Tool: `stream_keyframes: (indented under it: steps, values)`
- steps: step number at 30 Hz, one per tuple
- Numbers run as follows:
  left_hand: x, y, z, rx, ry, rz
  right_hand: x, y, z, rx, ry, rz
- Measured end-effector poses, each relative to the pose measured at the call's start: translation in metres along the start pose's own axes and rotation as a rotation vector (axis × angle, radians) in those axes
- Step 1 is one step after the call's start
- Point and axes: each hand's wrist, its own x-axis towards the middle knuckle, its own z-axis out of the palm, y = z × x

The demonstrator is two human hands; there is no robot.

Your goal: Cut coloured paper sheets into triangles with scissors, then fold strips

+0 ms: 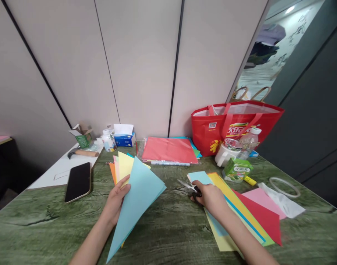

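Note:
Between the thumb and fingers of my left hand is a light blue sheet of paper, folded into a triangle and held up over the table. Behind it fan out yellow, pink and orange papers; whether the hand grips these too, I cannot tell. My right hand is closed round the black handles of a pair of scissors, whose blades stand slightly apart and point left, away from the blue paper. Under the right hand and forearm lie strips and sheets of coloured paper. A red sheet lies beside them.
A phone and a hammer lie at left. Along the wall stand a white bottle, a blue box and packed red paper. A red bag, white mug and green box stand at right.

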Motion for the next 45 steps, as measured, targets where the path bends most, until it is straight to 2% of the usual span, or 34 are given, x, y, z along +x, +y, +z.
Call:
stream_keyframes:
  steps: [5, 12, 18, 23, 29, 33, 36, 41, 45]
  values:
    - [-0.005, 0.004, 0.004, -0.037, -0.059, -0.048, -0.005, -0.013, -0.004, -0.02, -0.079, -0.069]
    - [-0.013, 0.007, 0.012, -0.07, -0.108, -0.063, -0.004, -0.043, -0.014, -0.037, -0.127, -0.058]
    - [-0.016, 0.003, 0.012, -0.059, -0.183, -0.049, 0.006, -0.047, -0.027, 0.105, -0.201, -0.107]
    - [-0.013, 0.0, 0.011, -0.049, -0.147, 0.003, 0.004, -0.051, -0.025, 0.46, -0.138, -0.085]
    - [-0.01, -0.006, 0.01, -0.021, -0.089, 0.084, -0.009, -0.072, -0.001, 1.183, -0.185, -0.101]
    - [-0.012, -0.009, 0.012, 0.058, -0.101, 0.108, -0.013, -0.081, 0.013, 1.51, -0.156, -0.047]
    - [-0.013, -0.011, 0.016, 0.154, -0.072, 0.088, -0.013, -0.083, 0.018, 1.649, -0.1, 0.021]
    - [-0.013, -0.014, 0.019, 0.254, -0.112, 0.086, -0.012, -0.083, 0.021, 1.768, -0.005, 0.098]
    - [-0.019, -0.017, 0.016, 0.294, -0.229, 0.123, -0.012, -0.082, 0.02, 1.795, 0.081, 0.111]
